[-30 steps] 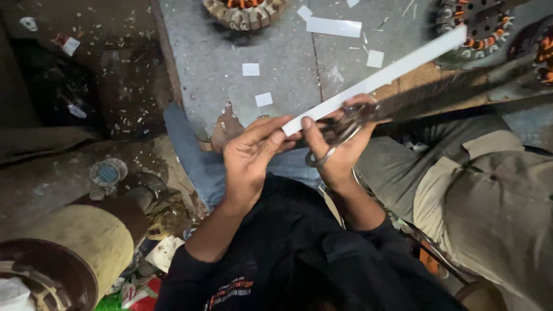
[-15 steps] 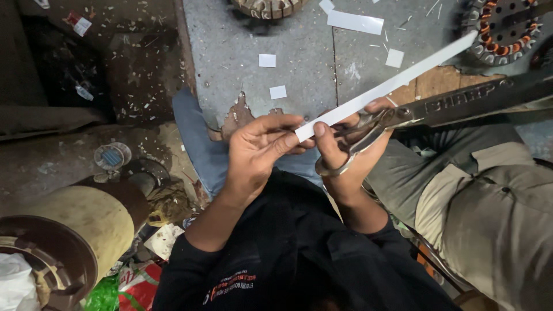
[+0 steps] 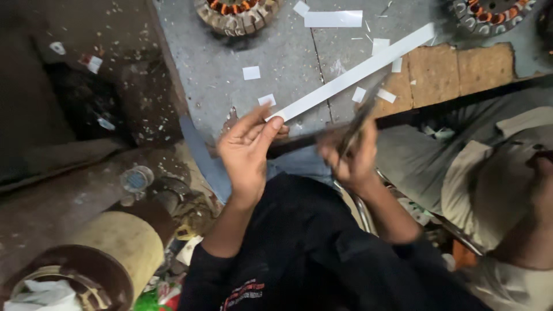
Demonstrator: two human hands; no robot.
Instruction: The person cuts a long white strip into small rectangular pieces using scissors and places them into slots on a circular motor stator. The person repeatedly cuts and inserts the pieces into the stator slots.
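Above grey bench (image 3: 276,52), left hand (image 3: 247,152) pinches white strip (image 3: 351,75) pointing up-right; right hand (image 3: 351,158) grips scissors (image 3: 360,118).

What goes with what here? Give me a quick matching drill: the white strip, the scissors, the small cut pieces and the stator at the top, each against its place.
1. long white strip
2. scissors
3. small white cut pieces
4. copper-wound stator

a. scattered on the grey slab
b. near end pinched in the left hand
c. at the slab's far edge, partly out of frame
d. in the right hand, blurred

Pairs: 1-b, 2-d, 3-a, 4-c
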